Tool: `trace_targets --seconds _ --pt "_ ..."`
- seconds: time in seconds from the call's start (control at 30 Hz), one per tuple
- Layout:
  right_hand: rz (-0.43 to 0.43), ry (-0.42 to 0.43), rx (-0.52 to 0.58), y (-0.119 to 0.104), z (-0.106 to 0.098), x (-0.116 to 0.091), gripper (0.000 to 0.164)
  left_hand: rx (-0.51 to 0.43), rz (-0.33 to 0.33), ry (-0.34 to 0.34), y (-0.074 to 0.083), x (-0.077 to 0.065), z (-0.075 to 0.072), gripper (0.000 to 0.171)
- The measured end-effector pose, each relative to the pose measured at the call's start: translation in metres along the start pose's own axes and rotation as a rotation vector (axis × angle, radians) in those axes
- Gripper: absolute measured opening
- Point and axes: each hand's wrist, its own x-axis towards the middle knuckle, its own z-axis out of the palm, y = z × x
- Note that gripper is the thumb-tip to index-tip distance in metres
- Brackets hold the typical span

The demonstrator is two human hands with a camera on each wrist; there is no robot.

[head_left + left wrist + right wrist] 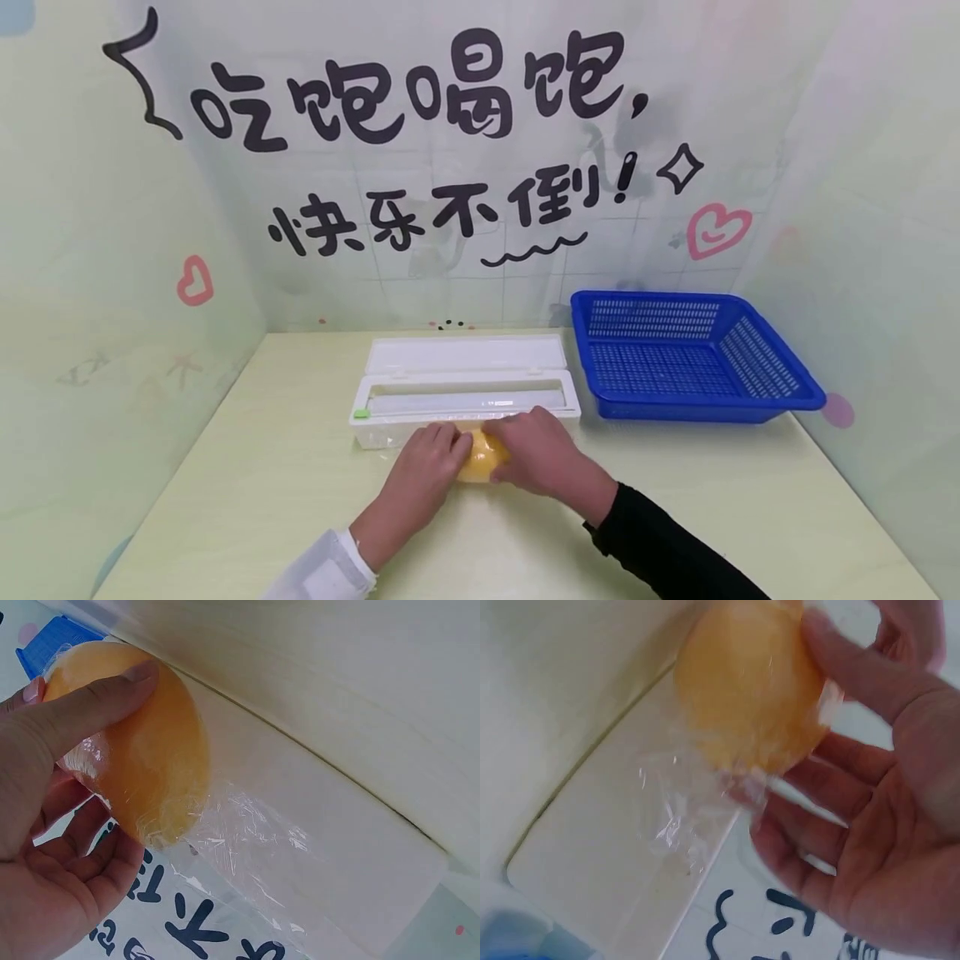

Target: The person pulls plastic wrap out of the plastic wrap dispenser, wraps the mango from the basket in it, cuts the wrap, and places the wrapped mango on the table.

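Note:
Both hands hold a smooth, rounded orange-yellow piece (482,460) with clear plastic wrap over it, just in front of a white cling film dispenser (465,437). My left hand (426,467) grips its left side; in the left wrist view the thumb lies across the piece (161,765) and the fingers curl beneath. My right hand (542,458) holds the right side, thumb at the edge of the piece (742,682) in the right wrist view and fingers bent under it. Loose, crinkled cling film (255,832) hangs from the piece toward the dispenser.
The dispenser's lid (467,356) is raised at the back, with a film roll (465,401) inside and a green slider (362,413) at its left front edge. A blue plastic basket (697,410) stands to the right. A printed curtain (420,292) encloses the table (247,500).

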Motion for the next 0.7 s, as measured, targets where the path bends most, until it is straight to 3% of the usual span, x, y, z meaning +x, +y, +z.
trace_targets --seconds 0.17,0.27,0.33,0.5,0.7 --pt "-0.031 0.239 -0.242 -0.014 0.006 -0.017 0.052 -0.036 -0.043 -0.024 -0.003 0.001 0.001 0.044" --pt "-0.093 0.321 -0.355 -0.017 0.012 -0.024 0.059 -0.087 -0.083 -0.064 -0.006 0.003 -0.001 0.049" --pt "-0.13 0.355 -0.436 -0.019 0.017 -0.026 0.058 -0.124 -0.1 -0.09 -0.008 0.004 -0.003 0.05" --pt "-0.147 0.424 -0.577 -0.024 0.027 -0.023 0.034 -0.192 -0.123 -0.145 -0.012 0.007 -0.004 0.052" --pt "-0.126 0.404 -0.707 -0.029 0.036 -0.018 0.027 -0.238 -0.135 -0.22 -0.017 0.01 -0.002 0.059"
